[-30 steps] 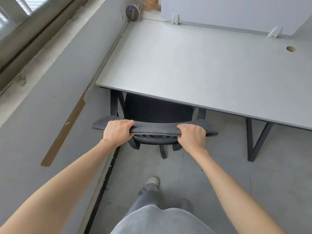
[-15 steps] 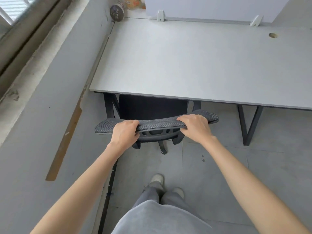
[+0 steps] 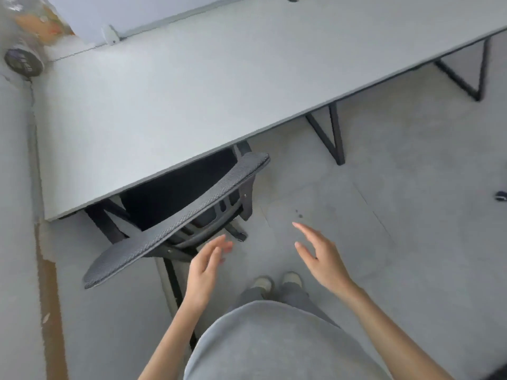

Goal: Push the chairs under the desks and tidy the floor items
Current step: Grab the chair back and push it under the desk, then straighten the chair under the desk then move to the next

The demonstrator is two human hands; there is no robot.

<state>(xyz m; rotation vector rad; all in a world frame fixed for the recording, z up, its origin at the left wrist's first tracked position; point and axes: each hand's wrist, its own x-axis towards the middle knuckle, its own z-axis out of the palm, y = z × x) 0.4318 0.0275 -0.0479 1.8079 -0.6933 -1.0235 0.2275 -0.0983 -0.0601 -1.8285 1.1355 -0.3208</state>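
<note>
Chair [image 3: 175, 223] stands pushed in at the grey desk [image 3: 192, 86], near the left end of it, close to the wall [image 3: 13, 215]. Its dark seat lies under the desk top, and only the mesh backrest and the frame behind it stay outside the desk edge. The top rim of the backrest is a long, thin band. Its long axis goes diagonally in the view, from the lower left to the upper right, almost parallel to the front edge of the desk. The backrest faces the person and the seat points away, under the desk.

The left hand [image 3: 204, 267] is in the air just beside the back frame of the chair, with the fingers straight and a little spread, and it holds nothing. The right hand [image 3: 319, 257] is also free, with relaxed open fingers, over the grey floor [image 3: 397, 201], well apart from the chair. The person's two shoes [image 3: 277, 282] are visible on the floor between the arms.

Half a second ago both hands gripped the top rim of the backrest. Now both have let go and have drawn back toward the body. The view has also turned, so the desk edge and the backrest now look tilted. A small dark item [image 3: 501, 196] shows on the floor at the right border, too small to identify.
</note>
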